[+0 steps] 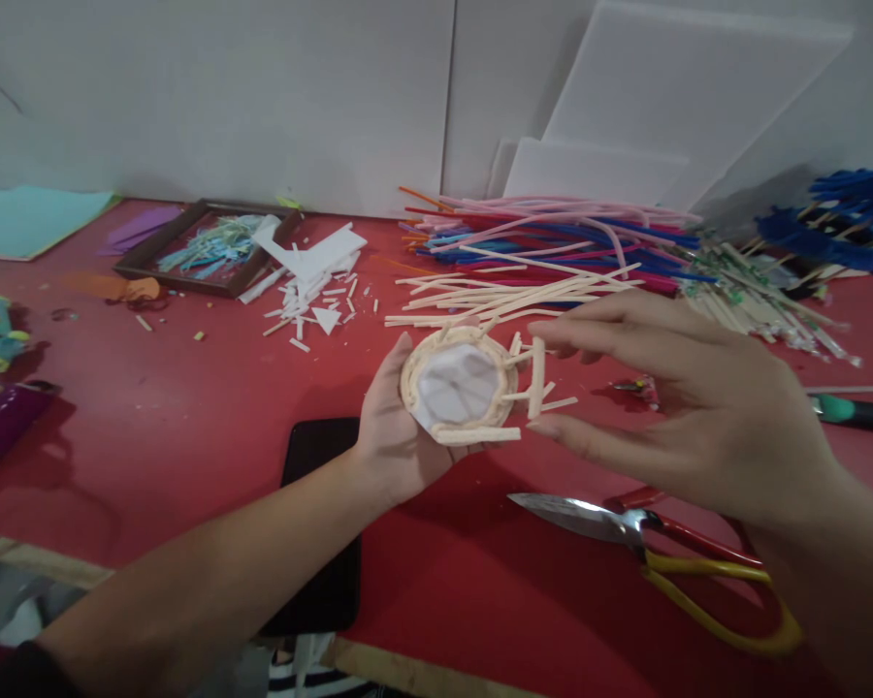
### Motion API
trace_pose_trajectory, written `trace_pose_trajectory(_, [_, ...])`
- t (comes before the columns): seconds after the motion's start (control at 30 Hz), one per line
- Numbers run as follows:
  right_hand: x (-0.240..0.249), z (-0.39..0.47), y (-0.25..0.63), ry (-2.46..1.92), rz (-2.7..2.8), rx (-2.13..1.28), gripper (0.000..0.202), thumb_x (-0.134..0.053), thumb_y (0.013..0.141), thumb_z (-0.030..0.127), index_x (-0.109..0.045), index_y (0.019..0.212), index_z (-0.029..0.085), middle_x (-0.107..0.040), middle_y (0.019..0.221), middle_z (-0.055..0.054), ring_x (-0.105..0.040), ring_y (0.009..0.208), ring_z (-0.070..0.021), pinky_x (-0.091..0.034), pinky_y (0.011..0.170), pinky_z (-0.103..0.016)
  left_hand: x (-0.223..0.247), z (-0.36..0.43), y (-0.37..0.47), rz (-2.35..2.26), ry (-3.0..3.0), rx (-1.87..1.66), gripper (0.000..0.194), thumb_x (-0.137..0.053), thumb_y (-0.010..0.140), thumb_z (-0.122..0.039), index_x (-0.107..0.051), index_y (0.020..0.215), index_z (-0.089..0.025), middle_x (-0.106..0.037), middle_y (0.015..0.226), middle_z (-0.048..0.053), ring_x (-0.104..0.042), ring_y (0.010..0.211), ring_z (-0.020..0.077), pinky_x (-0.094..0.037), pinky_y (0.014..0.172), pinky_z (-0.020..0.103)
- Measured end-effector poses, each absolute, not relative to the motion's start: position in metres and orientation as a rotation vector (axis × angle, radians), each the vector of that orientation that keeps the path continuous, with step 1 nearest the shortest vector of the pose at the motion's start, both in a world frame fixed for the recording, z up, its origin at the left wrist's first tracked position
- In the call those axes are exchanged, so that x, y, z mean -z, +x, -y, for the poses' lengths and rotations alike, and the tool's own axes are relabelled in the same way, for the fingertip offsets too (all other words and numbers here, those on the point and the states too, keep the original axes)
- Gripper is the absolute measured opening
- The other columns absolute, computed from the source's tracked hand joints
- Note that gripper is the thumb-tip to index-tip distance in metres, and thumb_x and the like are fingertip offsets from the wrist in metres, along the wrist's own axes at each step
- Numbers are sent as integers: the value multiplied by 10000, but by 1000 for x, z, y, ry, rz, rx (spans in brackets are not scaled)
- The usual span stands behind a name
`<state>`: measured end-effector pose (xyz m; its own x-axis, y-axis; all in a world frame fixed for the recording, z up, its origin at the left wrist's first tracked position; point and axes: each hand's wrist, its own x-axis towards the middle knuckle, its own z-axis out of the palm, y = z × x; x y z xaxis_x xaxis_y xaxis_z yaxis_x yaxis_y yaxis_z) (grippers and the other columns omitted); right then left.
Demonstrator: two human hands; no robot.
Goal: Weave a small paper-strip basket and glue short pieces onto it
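Observation:
A round cream-coloured piece [460,383] with a pale, translucent centre rests in my left hand [400,436], whose thumb and fingers wrap its left and lower edges. Short cream strips stick out from its right side, and one thicker strip lies along its lower edge. My right hand [655,397] is at the right of the piece, with thumb and forefinger at the two ends of a short upright cream strip [536,376]. That strip stands across the ends of the protruding ones.
Open scissors [632,531] lie at lower right, a black phone [320,543] under my left forearm. Behind are pipe cleaners [538,233], white scraps [312,271] and a brown tray [225,283]. Bundled sticks [757,291] and a green-black handle [855,412] are at right.

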<state>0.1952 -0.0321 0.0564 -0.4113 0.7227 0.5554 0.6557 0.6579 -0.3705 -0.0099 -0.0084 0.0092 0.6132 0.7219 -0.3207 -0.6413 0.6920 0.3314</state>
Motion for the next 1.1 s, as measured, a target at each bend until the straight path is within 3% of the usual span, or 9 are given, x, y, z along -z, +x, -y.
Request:
trace_pose_trajectory(0.17, [-57,32,196,-1066,2122,-175,380,-748,842,414,-728,1190,261,-747,1126,-100,-701,1035,-273,-590,883,-406,-6,8,-10,-444,194,-793,645,-300,969,-560,-618,1311,-115,-774,1010,151,-728,859,307,-572,742,433])
trace_pose_trajectory(0.3, [-49,24,203,-1043,2077,-519,506,-787,812,463,-672,1282,314,-735,1151,-57,-677,984,-241,-570,874,-392,-6,8,-11,-465,180,-763,671,-302,961,-590,-618,1323,-122,-773,956,141,-726,816,282,-568,742,413])
trace_pose_trajectory(0.37, [-43,18,206,-955,2070,-592,389,-761,855,402,-695,1225,304,-744,1066,-34,-674,899,-190,-567,813,-334,-8,8,-11,-461,197,-727,675,-284,963,-589,-609,1334,-127,-773,948,141,-733,806,284,-571,719,407])
trace_pose_trajectory(0.47, [-37,10,205,-873,2075,-530,103,-688,915,275,-757,992,278,-740,892,-11,-671,798,-139,-547,713,-254,-12,9,-9,-429,230,-720,623,-247,990,-510,-598,1342,-134,-776,950,136,-745,832,287,-572,699,383])
trace_pose_trajectory(0.6, [-35,8,202,-853,2091,-504,136,-656,931,233,-760,852,272,-698,766,2,-640,694,-111,-506,608,-214,-16,11,-6,-398,231,-716,559,-222,1010,-410,-646,1239,-127,-779,924,134,-758,861,282,-583,686,361])
trace_pose_trajectory(0.77, [-35,7,202,-872,2123,-465,130,-643,936,237,-757,881,264,-701,775,3,-650,700,-112,-510,626,-218,-17,11,-4,-421,218,-729,638,-183,1010,-496,-687,1155,-132,-756,855,133,-761,885,288,-594,679,355])
trace_pose_trajectory(0.9, [-33,8,201,-872,2133,-436,139,-626,943,228,-726,850,256,-709,775,7,-660,711,-117,-514,645,-225,-21,12,-2,-483,223,-763,625,-186,1008,-474,-686,1174,-137,-743,846,125,-756,889,279,-598,669,348])
trace_pose_trajectory(1.1, [-33,11,199,-864,2105,-482,161,-601,961,230,-690,829,249,-707,768,7,-653,721,-117,-507,658,-224,-18,11,-5,-427,227,-759,625,-179,1017,-458,-712,1046,-135,-756,882,136,-761,810,259,-611,660,349])
